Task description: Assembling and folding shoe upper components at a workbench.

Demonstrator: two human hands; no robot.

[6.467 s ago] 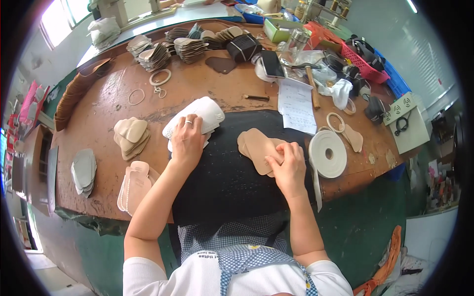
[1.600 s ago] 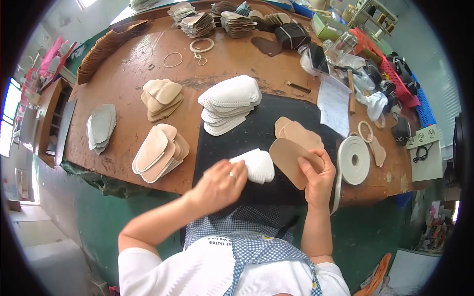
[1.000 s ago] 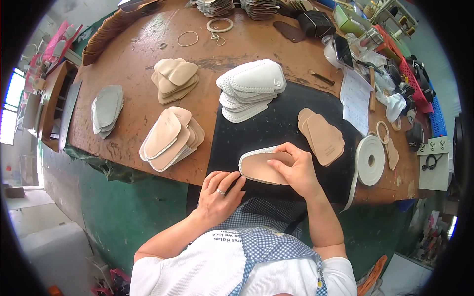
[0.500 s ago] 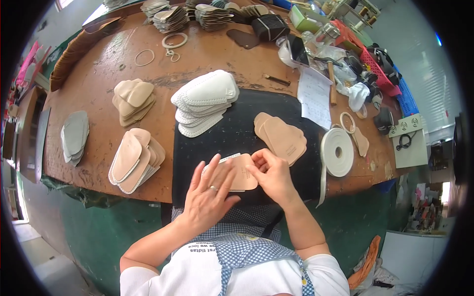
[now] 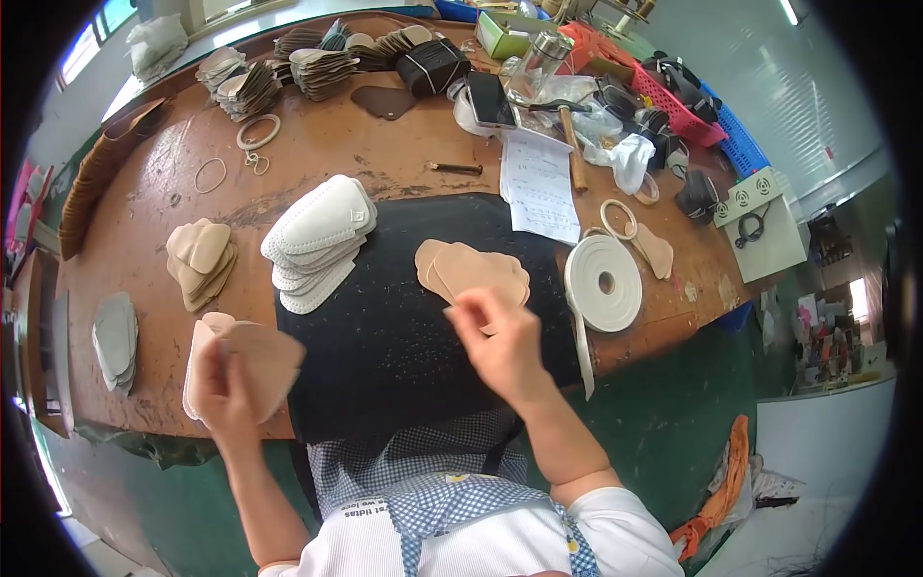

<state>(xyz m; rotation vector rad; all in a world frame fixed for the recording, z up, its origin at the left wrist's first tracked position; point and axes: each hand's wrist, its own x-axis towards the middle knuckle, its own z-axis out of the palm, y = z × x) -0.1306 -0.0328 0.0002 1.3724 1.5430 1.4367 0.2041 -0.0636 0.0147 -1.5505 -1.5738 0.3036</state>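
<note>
Since half a second ago both hands have split from the middle of the black mat: the left hand has swung out to lower left, fingers closed on a tan insole piece, blurred, over the tan stack at the table edge. Right hand hovers centre frame, fingers loosely curled, pinching nothing I can make out, just below the tan pile on the mat. White insoles sit upper left of the mat; a white tape roll lies to the right.
</note>
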